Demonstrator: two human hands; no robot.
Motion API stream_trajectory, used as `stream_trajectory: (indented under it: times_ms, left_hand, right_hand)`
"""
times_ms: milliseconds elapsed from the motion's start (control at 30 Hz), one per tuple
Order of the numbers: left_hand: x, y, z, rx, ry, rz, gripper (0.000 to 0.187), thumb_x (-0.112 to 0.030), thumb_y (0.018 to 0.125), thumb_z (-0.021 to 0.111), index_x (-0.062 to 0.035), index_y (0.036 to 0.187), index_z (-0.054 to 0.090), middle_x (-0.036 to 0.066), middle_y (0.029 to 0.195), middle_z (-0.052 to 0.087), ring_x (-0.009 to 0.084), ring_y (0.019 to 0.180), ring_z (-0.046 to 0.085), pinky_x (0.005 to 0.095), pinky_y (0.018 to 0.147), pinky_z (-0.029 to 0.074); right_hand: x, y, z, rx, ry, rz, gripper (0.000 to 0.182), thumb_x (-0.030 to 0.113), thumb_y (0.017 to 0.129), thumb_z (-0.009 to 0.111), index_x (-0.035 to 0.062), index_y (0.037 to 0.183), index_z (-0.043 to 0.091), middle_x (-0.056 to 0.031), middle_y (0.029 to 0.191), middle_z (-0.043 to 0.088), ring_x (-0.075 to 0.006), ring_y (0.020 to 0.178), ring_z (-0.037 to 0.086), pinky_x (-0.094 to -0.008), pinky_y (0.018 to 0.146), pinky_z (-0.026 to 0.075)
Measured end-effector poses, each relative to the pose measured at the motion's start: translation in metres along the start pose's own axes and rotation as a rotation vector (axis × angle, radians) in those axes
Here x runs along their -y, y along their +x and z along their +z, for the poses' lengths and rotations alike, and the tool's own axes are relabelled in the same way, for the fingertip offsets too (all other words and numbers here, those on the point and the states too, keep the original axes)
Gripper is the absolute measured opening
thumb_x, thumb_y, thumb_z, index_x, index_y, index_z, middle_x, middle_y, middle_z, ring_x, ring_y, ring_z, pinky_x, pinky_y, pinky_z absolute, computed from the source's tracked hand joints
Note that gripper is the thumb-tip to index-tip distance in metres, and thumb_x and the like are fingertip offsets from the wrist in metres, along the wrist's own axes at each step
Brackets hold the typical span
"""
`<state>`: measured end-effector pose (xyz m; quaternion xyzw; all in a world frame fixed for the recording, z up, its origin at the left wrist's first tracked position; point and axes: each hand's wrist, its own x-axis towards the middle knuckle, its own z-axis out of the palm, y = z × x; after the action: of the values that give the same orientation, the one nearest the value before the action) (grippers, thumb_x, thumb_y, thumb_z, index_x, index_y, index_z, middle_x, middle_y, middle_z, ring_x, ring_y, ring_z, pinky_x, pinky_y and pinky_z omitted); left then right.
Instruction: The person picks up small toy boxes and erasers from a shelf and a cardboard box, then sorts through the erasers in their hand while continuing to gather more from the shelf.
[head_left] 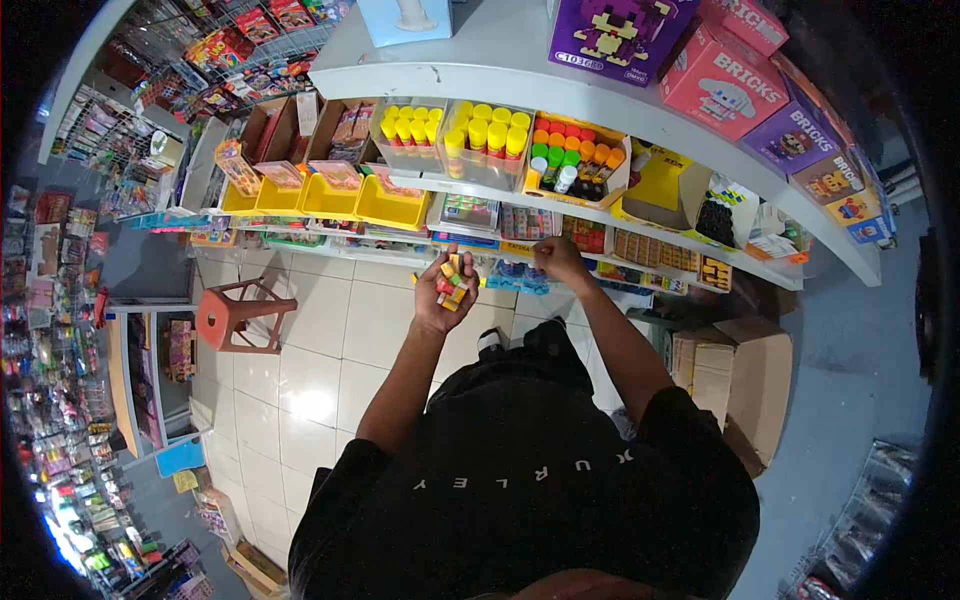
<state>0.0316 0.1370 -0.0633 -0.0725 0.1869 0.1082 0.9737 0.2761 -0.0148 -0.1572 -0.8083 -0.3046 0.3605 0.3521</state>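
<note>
My left hand (443,300) is palm up, its fingers curled around several small yellow, red and green blocks (453,284). It is held in front of the lower shelf. To the right, my right hand (560,261) is closed at the edge of that shelf, and what its fingers hold, if anything, is hidden. Just beyond it are a box of small colourful packed pieces (530,222) and a box of red items (583,236). A yellow label strip (516,247) runs along the shelf front beside my right hand.
Yellow bins (392,207), tubs of yellow-capped glue bottles (487,135) and a box of coloured bottles (572,160) line the upper shelf. Brick toy boxes (722,85) stand above. A brown stool (240,318) is at left, an open cardboard box (755,400) at right.
</note>
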Motion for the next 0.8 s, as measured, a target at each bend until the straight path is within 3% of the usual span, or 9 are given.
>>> stream_trajectory:
  times_ms: [67, 167, 200, 300, 333, 433, 467, 567, 800]
  left_hand:
    - [-0.003, -0.009, 0.005, -0.011, -0.006, 0.028, 0.025, -0.031, 0.098, 0.047, -0.0199, 0.112, 0.063, 0.009, 0.102, 0.068, 0.0232, 0.082, 0.064, 0.0366, 0.071, 0.056]
    - [-0.003, -0.022, 0.004, -0.045, -0.041, 0.062, 0.024, -0.032, 0.098, 0.046, -0.0205, 0.112, 0.063, 0.009, 0.101, 0.067, 0.0233, 0.081, 0.064, 0.0364, 0.069, 0.056]
    - [-0.002, -0.026, 0.001, -0.040, -0.043, 0.070, 0.024, -0.032, 0.098, 0.046, -0.0207, 0.112, 0.063, 0.009, 0.100, 0.067, 0.0233, 0.080, 0.063, 0.0362, 0.068, 0.056]
    - [0.003, -0.039, -0.005, -0.073, -0.069, 0.098, 0.025, -0.030, 0.099, 0.044, -0.0199, 0.111, 0.063, 0.009, 0.099, 0.066, 0.0232, 0.079, 0.063, 0.0357, 0.067, 0.056]
    - [0.002, -0.042, -0.012, -0.072, -0.073, 0.100, 0.025, -0.030, 0.099, 0.045, -0.0196, 0.111, 0.063, 0.009, 0.100, 0.066, 0.0233, 0.080, 0.063, 0.0356, 0.067, 0.056]
    - [0.004, -0.053, -0.020, -0.075, -0.126, 0.100, 0.026, -0.029, 0.099, 0.045, -0.0189, 0.112, 0.064, 0.010, 0.102, 0.067, 0.0242, 0.083, 0.063, 0.0362, 0.070, 0.056]
    - [0.004, -0.056, -0.022, -0.075, -0.130, 0.103, 0.026, -0.029, 0.098, 0.045, -0.0190, 0.113, 0.064, 0.011, 0.103, 0.067, 0.0244, 0.083, 0.063, 0.0363, 0.070, 0.056]
    - [0.005, -0.061, -0.029, -0.066, -0.121, 0.112, 0.026, -0.028, 0.098, 0.045, -0.0191, 0.112, 0.065, 0.010, 0.102, 0.068, 0.0246, 0.084, 0.063, 0.0361, 0.071, 0.056]
    - [0.005, -0.064, -0.028, -0.094, -0.134, 0.124, 0.025, -0.028, 0.099, 0.044, -0.0184, 0.110, 0.065, 0.010, 0.101, 0.068, 0.0249, 0.083, 0.063, 0.0361, 0.071, 0.056]
  right_hand:
    - [-0.003, 0.026, -0.002, -0.024, -0.369, -0.058, 0.021, 0.010, 0.077, 0.070, -0.0003, 0.094, 0.065, -0.0076, 0.078, 0.065, -0.0190, 0.071, 0.066, -0.0319, 0.065, 0.053]
    - [-0.003, 0.053, -0.002, -0.128, -0.196, -0.222, 0.021, 0.014, 0.071, 0.071, 0.0014, 0.086, 0.063, -0.0098, 0.081, 0.065, -0.0227, 0.074, 0.065, -0.0358, 0.068, 0.052]
    - [-0.008, 0.064, -0.003, -0.143, -0.416, -0.327, 0.022, 0.016, 0.071, 0.072, 0.0033, 0.086, 0.062, -0.0121, 0.084, 0.065, -0.0250, 0.082, 0.065, -0.0380, 0.074, 0.052]
    - [-0.088, 0.124, 0.022, -0.370, -0.567, -0.376, 0.023, 0.016, 0.070, 0.073, 0.0053, 0.086, 0.061, -0.0130, 0.087, 0.064, -0.0288, 0.086, 0.064, -0.0403, 0.077, 0.051]
    - [-0.033, 0.089, 0.000, -0.207, -0.447, -0.276, 0.023, 0.015, 0.071, 0.072, 0.0070, 0.089, 0.061, -0.0125, 0.089, 0.065, -0.0317, 0.088, 0.063, -0.0427, 0.080, 0.050]
    - [-0.058, 0.107, 0.011, -0.316, -0.462, -0.343, 0.022, 0.013, 0.072, 0.069, 0.0092, 0.092, 0.060, -0.0121, 0.093, 0.065, -0.0330, 0.093, 0.061, -0.0435, 0.084, 0.048]
    - [-0.057, 0.110, 0.012, -0.258, -0.470, -0.162, 0.024, 0.010, 0.073, 0.068, 0.0102, 0.095, 0.061, -0.0134, 0.103, 0.064, -0.0330, 0.103, 0.059, -0.0434, 0.091, 0.046]
    - [0.002, 0.076, -0.010, -0.133, -0.550, -0.096, 0.027, 0.008, 0.073, 0.066, 0.0104, 0.100, 0.062, -0.0149, 0.112, 0.062, -0.0333, 0.111, 0.057, -0.0423, 0.097, 0.043]
    - [-0.014, 0.097, -0.003, -0.093, -0.555, -0.017, 0.035, 0.009, 0.076, 0.063, 0.0110, 0.111, 0.061, -0.0151, 0.118, 0.061, -0.0334, 0.115, 0.055, -0.0414, 0.100, 0.042]
